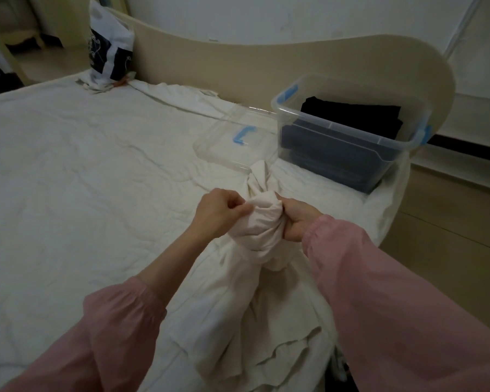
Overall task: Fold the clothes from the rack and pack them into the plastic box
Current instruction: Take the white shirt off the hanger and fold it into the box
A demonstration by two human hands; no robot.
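A cream garment (262,222) lies bunched along the right edge of the bed (68,179), its loose end trailing toward the near edge and a twisted part reaching toward the far right corner. Both hands are on the bunch: the left grip (219,212) pinches a fold of cloth between thumb and fingers, and the right grip (297,219) is clamped around the wad from the other side, fingers curled into it. The garment is crumpled and not yet folded, so by my reading it needs opening out and flattening first. The plastic box (348,131) stands at the far right corner against the headboard (238,66), with dark folded clothes (351,114) already inside, so part of the packing looks done. Its clear lid (232,148) lies flat just beside it. A printed bag (108,49) leans at the far left corner
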